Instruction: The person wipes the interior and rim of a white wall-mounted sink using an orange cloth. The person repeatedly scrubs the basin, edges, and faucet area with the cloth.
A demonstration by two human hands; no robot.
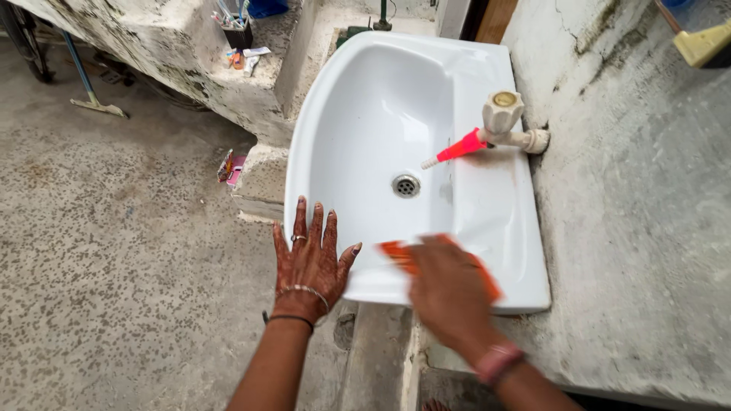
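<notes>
- Sink (365,99) rim lies under your flat, empty left hand (311,262).
- Your right hand (451,293) presses an orange cloth (396,255) on the rim beneath it, blurred.
- Wet porcelain could let either palm slip.

Tap (504,122) right of drain (406,185) — both hands (311,262) on sink (365,99) rim.

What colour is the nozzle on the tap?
The nozzle is bright orange-red with a white tip, seen in the head view.
</notes>
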